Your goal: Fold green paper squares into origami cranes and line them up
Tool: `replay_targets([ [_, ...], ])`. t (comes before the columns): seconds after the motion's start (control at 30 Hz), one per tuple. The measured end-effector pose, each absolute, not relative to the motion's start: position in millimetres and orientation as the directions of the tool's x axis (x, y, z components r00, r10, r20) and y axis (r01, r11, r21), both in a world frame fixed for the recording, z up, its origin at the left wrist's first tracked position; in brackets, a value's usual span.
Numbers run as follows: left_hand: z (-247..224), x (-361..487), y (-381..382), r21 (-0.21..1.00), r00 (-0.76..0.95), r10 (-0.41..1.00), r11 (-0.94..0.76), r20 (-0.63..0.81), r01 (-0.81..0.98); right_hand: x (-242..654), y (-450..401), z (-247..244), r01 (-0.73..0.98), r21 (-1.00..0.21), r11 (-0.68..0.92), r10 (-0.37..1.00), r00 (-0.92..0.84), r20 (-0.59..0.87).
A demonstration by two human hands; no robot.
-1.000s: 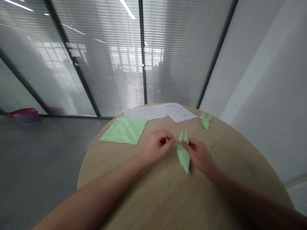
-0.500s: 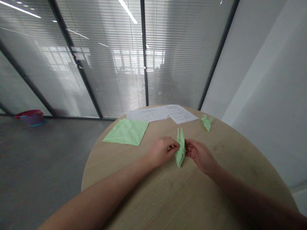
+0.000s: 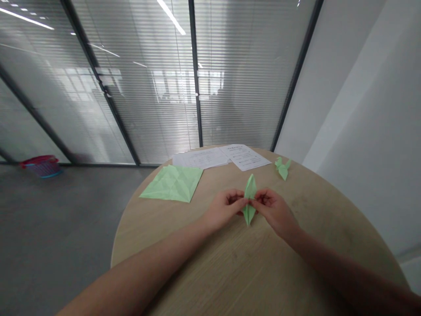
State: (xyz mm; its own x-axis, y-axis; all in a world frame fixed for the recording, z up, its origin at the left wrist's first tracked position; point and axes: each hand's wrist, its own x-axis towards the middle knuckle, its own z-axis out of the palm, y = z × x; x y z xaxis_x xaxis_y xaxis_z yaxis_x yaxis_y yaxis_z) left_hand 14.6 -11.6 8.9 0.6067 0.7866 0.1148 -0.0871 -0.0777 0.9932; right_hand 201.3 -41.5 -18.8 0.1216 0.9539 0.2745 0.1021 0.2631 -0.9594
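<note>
A narrow, diamond-shaped piece of folded green paper [image 3: 250, 187] stands upright between my hands, above the round wooden table [image 3: 223, 267]. My left hand [image 3: 226, 206] pinches its left side, thumb on the near face. From the right, my right hand [image 3: 272, 210] grips it too, its thumb meeting the left thumb at the middle crease. Both sets of fingertips are partly hidden behind the paper. Further back on the right lies a small folded green paper figure [image 3: 283, 169]. Left of my hands is a creased green paper sheet [image 3: 174, 184], lying flat.
Printed white sheets [image 3: 245, 156] overlap at the table's far edge. On the floor at the far left sits a red and blue plastic basket [image 3: 42, 166]. A glass partition with blinds [image 3: 158, 127] rises behind the table, and a white wall [image 3: 371, 131] stands at the right.
The folded paper has been turned; its two separate upper points no longer show and a broad face with a middle crease faces me. My right hand has closed in, both thumbs now on the crease.
</note>
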Motion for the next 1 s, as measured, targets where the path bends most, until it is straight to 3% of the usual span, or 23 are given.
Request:
replay_targets([
  [0.1,7,15,-9,0.991,0.618,0.781,-0.003,0.087,-0.135,200,-41,-20,0.187,-0.935,0.301,0.923,0.191,0.335],
  [0.17,6,15,-8,0.991,0.596,0.800,0.007,0.072,-0.130,198,-41,-20,0.148,-0.942,0.301,0.924,0.198,0.327],
  [0.33,10,11,-5,0.994,0.545,0.837,0.001,0.056,-0.105,194,-42,-20,0.057,-0.982,0.179,0.984,-0.025,0.178],
  [0.47,12,10,-3,0.995,0.536,0.843,0.000,0.051,-0.096,198,-44,-22,0.076,-0.985,0.158,0.987,-0.042,0.155],
  [0.73,13,6,1,0.994,0.542,0.836,-0.106,0.087,0.004,193,-46,-17,-0.024,-0.986,0.168,0.982,-0.080,0.169],
  [0.87,16,3,2,0.982,0.573,0.814,-0.173,0.100,0.074,193,-45,-15,0.003,-0.985,0.173,0.982,-0.076,0.172],
  [1.0,24,-2,3,0.980,0.550,0.822,-0.196,0.146,0.034,196,-47,-14,0.024,-0.988,0.155,0.978,-0.142,0.150],
])
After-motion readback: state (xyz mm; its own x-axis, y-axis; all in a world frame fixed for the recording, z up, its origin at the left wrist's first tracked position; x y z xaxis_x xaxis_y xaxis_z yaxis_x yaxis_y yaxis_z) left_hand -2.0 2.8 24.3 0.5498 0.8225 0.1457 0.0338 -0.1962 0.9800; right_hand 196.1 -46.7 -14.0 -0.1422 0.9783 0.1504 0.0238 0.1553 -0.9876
